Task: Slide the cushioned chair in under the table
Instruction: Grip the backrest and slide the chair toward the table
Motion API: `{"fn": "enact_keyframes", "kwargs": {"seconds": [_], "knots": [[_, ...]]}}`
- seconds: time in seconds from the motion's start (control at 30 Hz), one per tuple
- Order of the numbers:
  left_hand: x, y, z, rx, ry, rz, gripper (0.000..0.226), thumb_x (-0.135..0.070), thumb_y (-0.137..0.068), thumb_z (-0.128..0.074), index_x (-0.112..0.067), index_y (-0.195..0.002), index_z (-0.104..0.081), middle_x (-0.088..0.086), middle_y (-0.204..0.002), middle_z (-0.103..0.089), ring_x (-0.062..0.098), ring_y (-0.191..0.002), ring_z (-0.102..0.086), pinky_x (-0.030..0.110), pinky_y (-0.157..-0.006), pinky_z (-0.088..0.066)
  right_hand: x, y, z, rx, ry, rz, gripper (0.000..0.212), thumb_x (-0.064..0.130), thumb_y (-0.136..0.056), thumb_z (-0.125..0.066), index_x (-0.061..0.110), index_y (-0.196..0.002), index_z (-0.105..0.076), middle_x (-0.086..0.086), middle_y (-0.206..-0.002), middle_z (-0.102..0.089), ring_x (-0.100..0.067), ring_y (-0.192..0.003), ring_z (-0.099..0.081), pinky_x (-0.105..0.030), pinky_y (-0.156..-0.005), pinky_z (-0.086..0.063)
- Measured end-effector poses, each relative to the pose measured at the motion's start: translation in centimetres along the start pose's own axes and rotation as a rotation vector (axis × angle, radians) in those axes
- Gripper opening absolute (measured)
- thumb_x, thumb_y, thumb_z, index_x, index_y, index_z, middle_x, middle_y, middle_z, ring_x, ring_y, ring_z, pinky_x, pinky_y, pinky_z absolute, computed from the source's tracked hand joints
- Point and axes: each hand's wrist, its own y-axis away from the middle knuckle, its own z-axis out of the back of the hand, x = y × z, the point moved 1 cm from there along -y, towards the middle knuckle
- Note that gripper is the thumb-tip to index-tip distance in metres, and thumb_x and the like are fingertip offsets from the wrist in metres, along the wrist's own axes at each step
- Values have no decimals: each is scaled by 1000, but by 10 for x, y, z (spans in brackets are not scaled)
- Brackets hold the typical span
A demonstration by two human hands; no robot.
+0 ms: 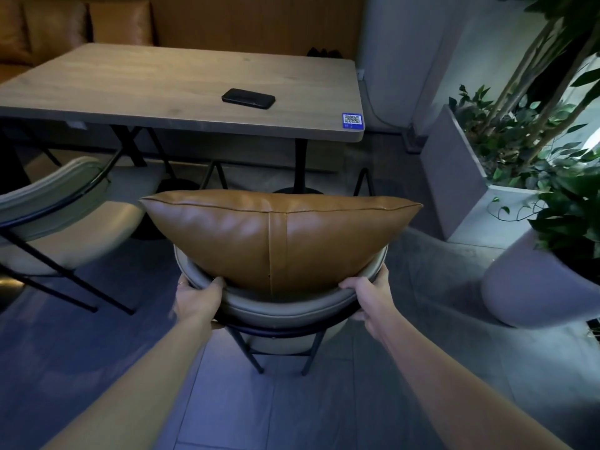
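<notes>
Both hands (198, 300) (367, 295) grip curved padded chair (279, 308).

Head camera looks forward and down (close) over chair (279, 306) toward table (181, 82).

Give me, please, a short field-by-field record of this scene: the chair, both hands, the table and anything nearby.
chair: grey chair facing the table, not yet under it
cushion: tan cushion propped against the backrest
left hand: left hand gripping the backrest rim
right hand: right hand gripping the backrest rim
table: wooden table ahead
on table: dark phone, QR sticker
neighbour: second chair to the left
right side: planters
</notes>
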Motion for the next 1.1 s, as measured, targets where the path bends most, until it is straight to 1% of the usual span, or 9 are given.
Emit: {"fn": "enact_keyframes", "kwargs": {"seconds": [0.1, 0.2, 0.33, 0.43, 0.57, 0.77, 0.83, 1.0, 1.1], "knots": [[-9, -11, -2, -11, -32, -8, 38, -28, -83, -76, -34, -113, -53, 8, -105, -66, 44, -102, -65, 51, -59, -63, 5, -8, -10, -5, -4, -3, 100, 0, -82, -74, 42, -159, -25, -4, -136, -59, -36, -121, -58, -67, -98, -53], [-19, -21, -4, -19, -62, -7, 45, -28, -82, -76, -33, -122, -55, 13, -117, -66, 47, -109, -64, 64, -69, -63, 11, -16, -20, -10, -4, -10, 104, 0, -82, -75, 42, -160, -23, -4, -138, -59, -37, -122, -58, -67, -98, -54], [-33, -35, -7, -13, -37, 2, 43, -25, -84, -75, -35, -118, -51, 12, -117, -64, 47, -110, -64, 59, -67, -63, 21, -25, -35, -24, 16, -11, 101, 0, -82, -75, 43, -159, -25, -4, -138, -59, -37, -121, -59, -67, -94, -56], [-43, -45, -9, -3, -38, 2, 46, -25, -85, -75, -35, -123, -51, 11, -117, -62, 47, -113, -63, 57, -66, -63, 29, -33, -45, -32, 32, -10, 100, 0, -83, -74, 43, -159, -25, -4, -135, -59, -34, -115, -60, -60, -87, -59], [-56, -58, -15, -19, -58, 12, 60, -27, -85, -75, -29, -140, -52, 16, -129, -64, 47, -118, -61, 64, -75, -62, 37, -46, -56, -28, 45, -16, 100, 1, -85, -73, 42, -160, -21, -5, -135, -58, -32, -111, -60, -55, -82, -60], [-75, -80, -27, -23, -65, 22, 60, -29, -84, -75, -31, -139, -52, 15, -129, -64, 48, -117, -61, 64, -74, -62, 54, -67, -72, -16, 51, -10, 95, 1, -87, -71, 42, -158, -24, -6, -137, -59, -29, -106, -62, -44, -68, -59], [-81, -86, -30, -33, -71, 30, 57, -28, -83, -75, -29, -136, -54, 15, -127, -64, 46, -113, -61, 66, -75, -61, 57, -72, -77, -15, 49, -13, 97, 1, -87, -72, 44, -159, -22, -6, -137, -59, -31, -109, -62, -46, -73, -60], [-86, -100, -26, -18, -89, 37, 55, -27, -85, -75, -27, -136, -54, 17, -128, -64, 49, -115, -61, 68, -75, -61, 56, -77, -86, -18, 48, -42, 105, 2, -86, -74, 43, -162, -13, -8, -143, -55, -35, -119, -58, -60, -99, -54], [-86, -101, -25, -1, -101, 41, 53, -28, -88, -75, -26, -136, -53, 18, -129, -64, 51, -114, -62, 68, -71, -61, 57, -80, -87, -6, 58, -69, 107, 2, -86, -74, 41, -163, -10, -11, -144, -55, -39, -120, -58, -60, -99, -54]]}}
